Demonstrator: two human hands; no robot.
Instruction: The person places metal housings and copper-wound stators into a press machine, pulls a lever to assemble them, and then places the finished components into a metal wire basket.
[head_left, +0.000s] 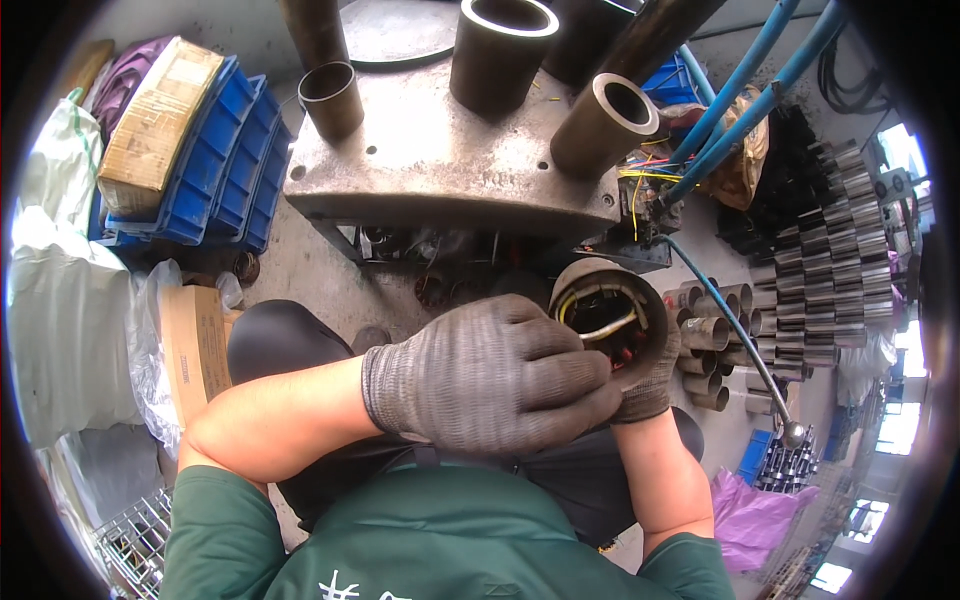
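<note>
A round metal motor housing (655, 318) is tilted in front of me, its open end toward me. Inside it, yellowish sleeved wires (612, 326) and some red parts show against a dark interior. My right hand (650, 388), in a dark grey knit glove, grips the housing from its lower right side; most of its fingers are hidden behind the wall. My left hand (490, 375), gloved alike, reaches across the opening with fingers curled. A yellowish wire runs to its fingers at the rim; the fingertips themselves are partly hidden.
Ahead stands a heavy metal bench (430, 150) bearing upright steel tubes (500, 65). Blue hoses (720, 130) and a ball-ended lever (793, 433) are on the right, beside stacked metal cylinders (830, 270). Blue crates (215, 165) with a cardboard box (160, 115) stand left.
</note>
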